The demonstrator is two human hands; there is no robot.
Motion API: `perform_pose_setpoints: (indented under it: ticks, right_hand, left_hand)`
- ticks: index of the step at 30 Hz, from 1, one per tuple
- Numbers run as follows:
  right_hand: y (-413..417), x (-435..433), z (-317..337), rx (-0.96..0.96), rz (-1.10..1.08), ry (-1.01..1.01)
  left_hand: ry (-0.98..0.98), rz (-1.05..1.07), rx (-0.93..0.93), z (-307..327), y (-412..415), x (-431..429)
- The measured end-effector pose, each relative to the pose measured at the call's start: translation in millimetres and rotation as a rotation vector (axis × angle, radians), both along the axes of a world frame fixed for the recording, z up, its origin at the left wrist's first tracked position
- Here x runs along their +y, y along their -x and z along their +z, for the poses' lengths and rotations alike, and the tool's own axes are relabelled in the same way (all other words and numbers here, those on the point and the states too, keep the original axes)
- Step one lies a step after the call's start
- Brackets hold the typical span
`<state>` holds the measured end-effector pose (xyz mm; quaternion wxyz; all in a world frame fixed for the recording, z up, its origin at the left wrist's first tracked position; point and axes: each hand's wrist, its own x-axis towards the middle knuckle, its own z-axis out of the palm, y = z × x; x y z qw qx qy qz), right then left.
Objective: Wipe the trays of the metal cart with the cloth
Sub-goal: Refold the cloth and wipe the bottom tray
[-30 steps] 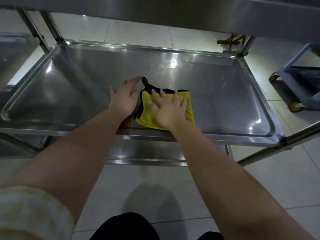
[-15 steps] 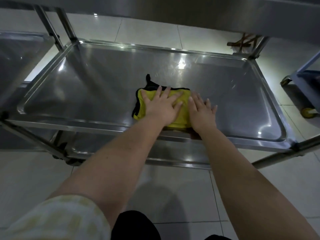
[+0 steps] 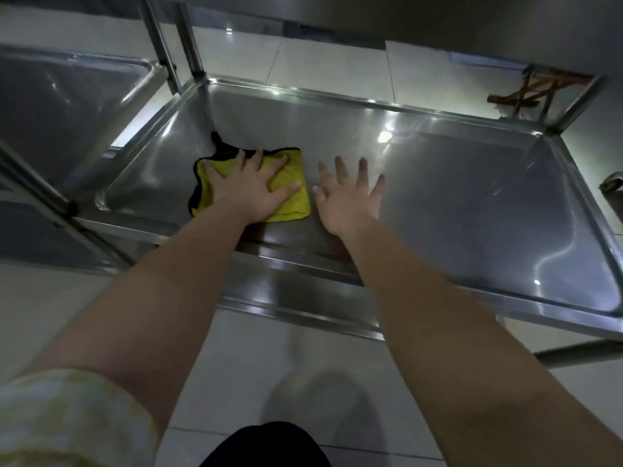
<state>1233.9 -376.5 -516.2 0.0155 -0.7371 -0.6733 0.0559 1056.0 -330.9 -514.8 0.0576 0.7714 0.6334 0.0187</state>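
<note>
Pale yellow patterned sleeve [image 3: 64, 416] on left arm; forearms bare.

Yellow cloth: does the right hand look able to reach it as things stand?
Probably yes. The right hand is spread open over the tray just beside the cloth, nothing between; the left hand covers only part of it.

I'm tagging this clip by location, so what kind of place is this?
Probably a commercial kitchen or similar service area, though I can't be sure: a stainless steel cart tray with a yellow cloth on it, a second steel cart alongside, and a pale tiled floor.
</note>
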Motion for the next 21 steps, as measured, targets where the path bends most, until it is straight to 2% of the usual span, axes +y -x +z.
perform_pose_setpoints:
  ticks: [7,12,15,21]
  right_hand:
    - [0,6,-16,0.076,-0.048,-0.012]
    - [10,8,-16,0.02,-0.046,0.002]
    - [15,8,-16,0.011,-0.055,0.006]
    - [9,9,-17,0.017,-0.072,0.022]
  left_hand:
    - [-0.022,-0.061,-0.003,-5,19,0]
    - [0.041,0.041,0.001,1,28,41]
    - [0.061,0.041,0.024,3,6,53]
    - [0.046,-0.112,0.038,2,-46,45]
